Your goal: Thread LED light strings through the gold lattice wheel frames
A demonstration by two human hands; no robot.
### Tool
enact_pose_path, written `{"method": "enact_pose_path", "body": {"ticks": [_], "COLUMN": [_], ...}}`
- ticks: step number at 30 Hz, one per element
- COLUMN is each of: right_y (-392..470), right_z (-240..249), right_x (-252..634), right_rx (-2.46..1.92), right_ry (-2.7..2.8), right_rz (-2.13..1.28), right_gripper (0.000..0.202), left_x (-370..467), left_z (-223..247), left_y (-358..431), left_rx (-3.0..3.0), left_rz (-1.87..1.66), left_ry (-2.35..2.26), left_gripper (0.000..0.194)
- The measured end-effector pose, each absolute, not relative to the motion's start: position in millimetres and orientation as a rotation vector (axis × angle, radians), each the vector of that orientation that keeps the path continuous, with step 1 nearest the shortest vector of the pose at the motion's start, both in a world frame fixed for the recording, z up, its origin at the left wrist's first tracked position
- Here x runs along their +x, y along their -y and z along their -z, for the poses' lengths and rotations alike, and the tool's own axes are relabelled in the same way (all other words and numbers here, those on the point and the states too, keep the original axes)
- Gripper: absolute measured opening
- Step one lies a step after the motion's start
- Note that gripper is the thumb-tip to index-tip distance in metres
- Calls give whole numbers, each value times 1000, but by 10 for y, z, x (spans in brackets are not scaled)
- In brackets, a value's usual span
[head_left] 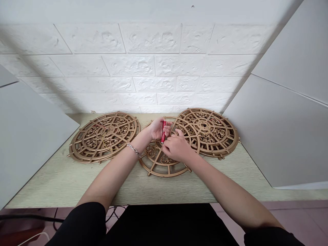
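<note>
Both hands pinch a red tube at frame centre: left hand, right hand; squeezed, it might spill onto the gold panel.

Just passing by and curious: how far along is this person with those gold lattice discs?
Hard to say what is finished. The left disc lies flat with thin wires across it; the right disc lies flat too. In hand now: the left hand holds a small red tube upright, the right hand touching its lower end, over the middle disc. That middle one looks unfinished.
</note>
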State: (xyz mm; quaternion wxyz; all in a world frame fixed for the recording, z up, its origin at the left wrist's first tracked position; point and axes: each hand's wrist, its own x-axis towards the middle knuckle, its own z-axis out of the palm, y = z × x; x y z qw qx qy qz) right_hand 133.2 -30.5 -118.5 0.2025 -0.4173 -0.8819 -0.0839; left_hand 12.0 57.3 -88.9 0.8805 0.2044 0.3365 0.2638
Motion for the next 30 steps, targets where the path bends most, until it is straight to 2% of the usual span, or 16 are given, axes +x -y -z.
{"method": "enact_pose_path", "body": {"ticks": [15, 30], "right_y": [315, 333], "right_z": [1189, 1163], "right_x": [1318, 1304], "right_rx": [-1245, -1243], "right_ry": [2415, 2455], "right_rz": [282, 60], "right_gripper": [30, 35], "left_x": [144, 102], "left_z": [899, 850], "left_y": [-564, -555], "left_rx": [392, 423], "left_rz": [-604, -594], "left_ry": [-690, -693], "left_gripper": [8, 9]}}
